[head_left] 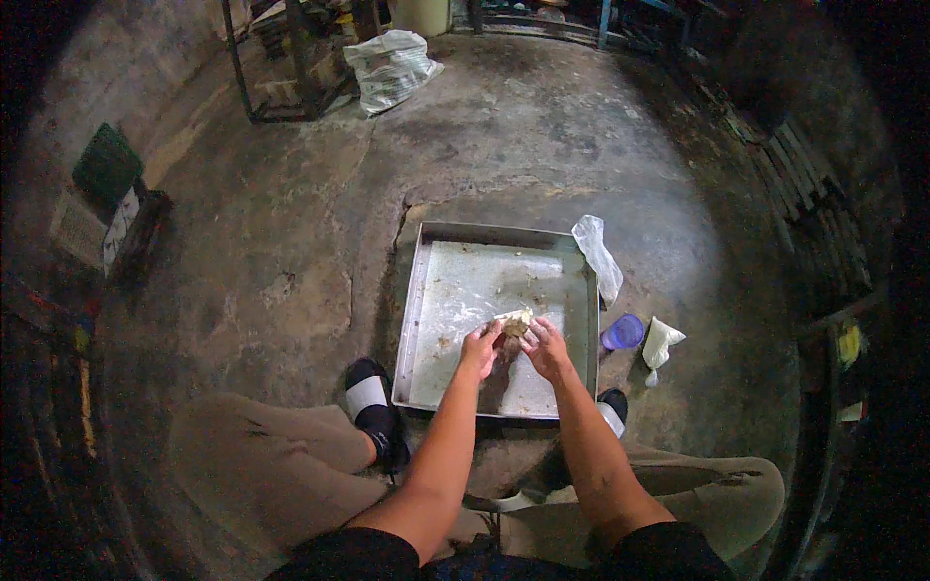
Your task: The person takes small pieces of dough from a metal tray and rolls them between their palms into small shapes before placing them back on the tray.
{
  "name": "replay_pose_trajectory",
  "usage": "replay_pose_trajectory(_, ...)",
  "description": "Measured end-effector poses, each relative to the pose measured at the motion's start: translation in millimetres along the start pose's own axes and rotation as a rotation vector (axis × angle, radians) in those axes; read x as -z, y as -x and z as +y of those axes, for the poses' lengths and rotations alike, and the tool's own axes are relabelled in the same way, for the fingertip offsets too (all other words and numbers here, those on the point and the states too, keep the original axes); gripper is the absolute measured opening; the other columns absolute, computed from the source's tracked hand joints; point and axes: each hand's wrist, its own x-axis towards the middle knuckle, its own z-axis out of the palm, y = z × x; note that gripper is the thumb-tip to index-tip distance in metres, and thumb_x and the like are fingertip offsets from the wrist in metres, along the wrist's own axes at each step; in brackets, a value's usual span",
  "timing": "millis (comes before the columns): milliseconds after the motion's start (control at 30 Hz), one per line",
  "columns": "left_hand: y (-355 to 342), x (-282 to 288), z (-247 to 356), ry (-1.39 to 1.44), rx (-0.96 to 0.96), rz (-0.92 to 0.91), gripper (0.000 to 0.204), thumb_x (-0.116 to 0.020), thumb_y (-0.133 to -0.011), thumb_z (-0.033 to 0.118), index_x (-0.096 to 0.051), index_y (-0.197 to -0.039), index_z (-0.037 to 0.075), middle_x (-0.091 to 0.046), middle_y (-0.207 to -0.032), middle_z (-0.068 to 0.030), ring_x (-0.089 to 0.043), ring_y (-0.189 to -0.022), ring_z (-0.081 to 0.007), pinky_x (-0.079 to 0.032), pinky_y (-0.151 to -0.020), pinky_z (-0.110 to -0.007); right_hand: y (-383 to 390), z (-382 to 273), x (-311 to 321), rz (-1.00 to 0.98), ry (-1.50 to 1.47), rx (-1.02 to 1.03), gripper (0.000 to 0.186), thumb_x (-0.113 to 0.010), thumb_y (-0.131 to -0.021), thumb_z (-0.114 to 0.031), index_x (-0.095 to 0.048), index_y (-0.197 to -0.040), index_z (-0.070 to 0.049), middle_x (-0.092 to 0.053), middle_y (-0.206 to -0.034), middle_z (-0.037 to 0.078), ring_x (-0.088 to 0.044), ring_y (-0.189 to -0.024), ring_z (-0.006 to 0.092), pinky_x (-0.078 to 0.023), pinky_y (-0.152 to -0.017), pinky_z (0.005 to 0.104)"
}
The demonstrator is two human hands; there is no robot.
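Note:
In front of me on the floor lies a square metal tray (411,310) with low walls, its bottom streaked with white powder and small brownish bits. Over its lower middle, both hands grip a pale, dough-like lump (516,326) with brownish patches. My left hand (480,349) curls around the lump's left side. At its right side, the bent fingers of my right hand (546,348) press against it. The lump's underside is hidden, and its exact kind is too small to make out.
Right of the tray stand a blue-purple cup (623,332) and a small tied bag of pale powder (663,341). A clear plastic bag (599,258) hangs at the tray's far right corner. My feet flank the tray. Farther off sits a white sack (390,72) near a metal frame (242,63).

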Motion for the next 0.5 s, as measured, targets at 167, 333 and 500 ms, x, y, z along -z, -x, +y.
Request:
replay_pose_trajectory(167,-15.6,-2.0,5.1,-0.493,-0.179,0.045,0.042,-0.072,-0.085,0.031,-0.065,-0.112,0.001,-0.067,-0.102,-0.0064,-0.063,-0.088,-0.0198,-0.048,-0.083,-0.031,4.0,-13.6,-1.9,-0.188,-0.038,-0.118,0.042,-0.052,-0.097,-0.022,-0.042,-0.135,-0.01,-0.051,-0.131,0.01,-0.052,-0.117,0.0271,-0.043,-0.1,0.0416)
replay_pose_trajectory(333,-21.2,12.8,-20.7,-1.144,-0.555,0.136,0.03,-0.074,-0.078,0.025,-0.071,-0.101,0.004,-0.065,-0.105,-0.017,-0.061,-0.099,-0.0306,-0.048,-0.087,-0.037,-0.4,-28.4,-1.0,-0.117,0.107,-0.139,0.038,-0.048,-0.099,-0.029,-0.05,-0.125,-0.002,-0.058,-0.121,0.012,-0.054,-0.115,0.0272,-0.043,-0.1,0.0415)
replay_pose_trajectory(500,-34.6,64.3,1.6,-1.146,-0.546,0.447,0.02,-0.064,-0.085,0.017,-0.07,-0.101,0.006,-0.062,-0.105,-0.0172,-0.059,-0.099,-0.0337,-0.048,-0.087,-0.039,-47.9,-42.3,13.4,-0.076,0.397,0.008,0.031,-0.058,-0.094,-0.027,-0.06,-0.113,-0.003,-0.065,-0.103,0.008,-0.063,-0.091,0.0195,-0.052,-0.079,0.0383)
